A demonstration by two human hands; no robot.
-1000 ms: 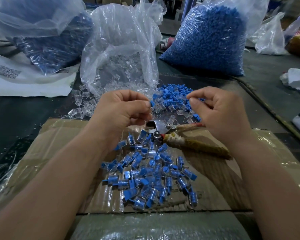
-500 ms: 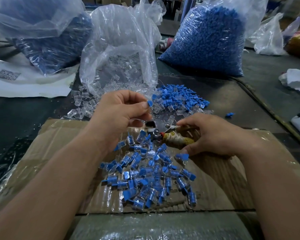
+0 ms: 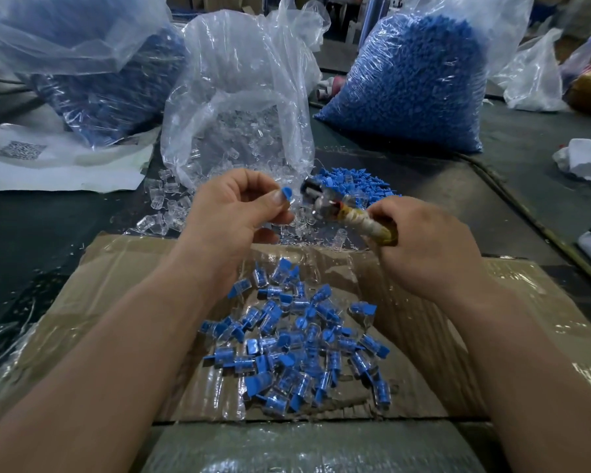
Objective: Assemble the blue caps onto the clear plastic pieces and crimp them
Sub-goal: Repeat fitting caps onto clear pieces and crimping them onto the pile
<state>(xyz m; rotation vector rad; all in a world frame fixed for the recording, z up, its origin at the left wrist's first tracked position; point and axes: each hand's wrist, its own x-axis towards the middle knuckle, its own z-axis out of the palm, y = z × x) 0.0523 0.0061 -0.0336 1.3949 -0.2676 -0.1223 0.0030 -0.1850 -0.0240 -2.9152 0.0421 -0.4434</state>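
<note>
Tabletop (image 3: 48, 233): dark, clear pieces (image 3: 164, 203) scattered.
Left grip (image 3: 232, 213): I pinch one blue cap (image 3: 285, 194).
Right grip (image 3: 423, 247): I clench the pliers (image 3: 318, 199).
Technique: I should seat it squarely, then squeeze.

left hand (image 3: 232, 213) pinching blue cap (image 3: 286, 193), right hand (image 3: 423, 247) gripping crimper (image 3: 342, 213) (raised)

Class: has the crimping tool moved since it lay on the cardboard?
Yes. The right hand has lifted the crimping tool off the cardboard, past its far edge, toward the blue cap pinched by the left hand.
</note>
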